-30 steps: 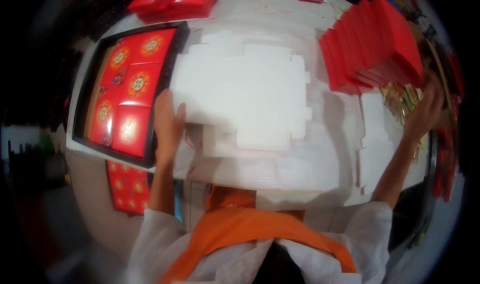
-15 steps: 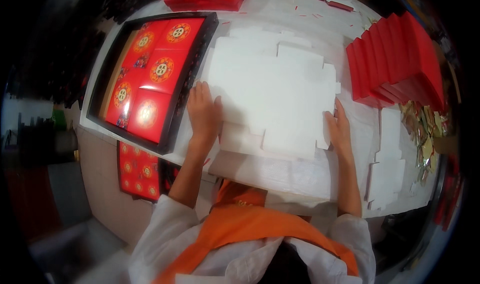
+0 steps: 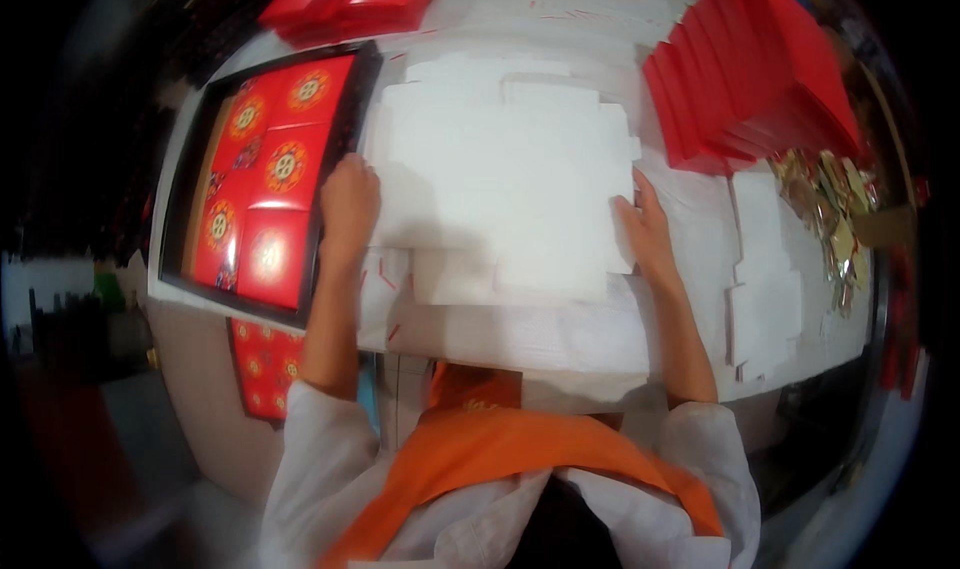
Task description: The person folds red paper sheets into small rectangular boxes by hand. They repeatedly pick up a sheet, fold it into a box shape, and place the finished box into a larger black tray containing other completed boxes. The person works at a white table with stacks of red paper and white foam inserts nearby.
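A stack of flat white cardboard blanks [image 3: 500,159] lies on the white surface [image 3: 695,259] between the hands. The left hand [image 3: 350,204] is curled at its left edge, beside a black-rimmed tray [image 3: 352,104] of patterned red boxes [image 3: 288,167]; the right hand [image 3: 645,224] is at the right edge, thumb and fingers parted. Whether either pinches cardboard, I cannot tell. Plain red boxes [image 3: 765,79] stand in a row at far right.
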